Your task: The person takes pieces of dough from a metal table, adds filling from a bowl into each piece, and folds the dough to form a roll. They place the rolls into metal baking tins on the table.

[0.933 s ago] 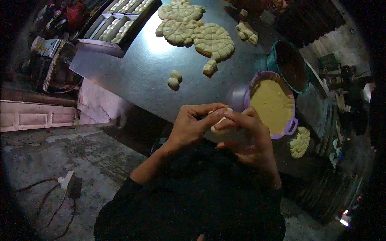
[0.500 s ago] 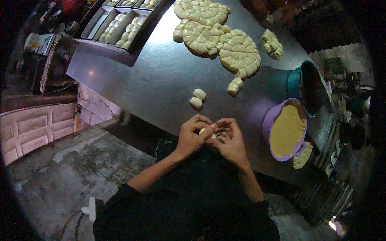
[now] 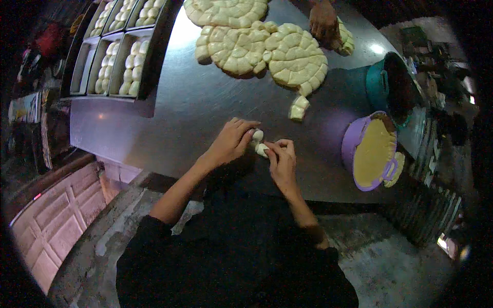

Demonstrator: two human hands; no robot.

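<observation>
Tins (image 3: 82,74) line the bench's (image 3: 190,105) left edge. Near the front edge, the left hand (image 3: 228,143) curls loosely against a dough ball (image 3: 258,135); whether it grips, I cannot tell. Just beside, the right hand (image 3: 283,161) pinches a dough piece (image 3: 262,150) between nearly closed fingers. The step seems hand-placing dough; the next move calls for gentle loosening.

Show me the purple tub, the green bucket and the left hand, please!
Purple tub (image 3: 353,146), head view: on its outer wall.
Green bucket (image 3: 375,84), head view: on its outer side.
Left hand (image 3: 230,141), head view: on the back of the hand.
</observation>
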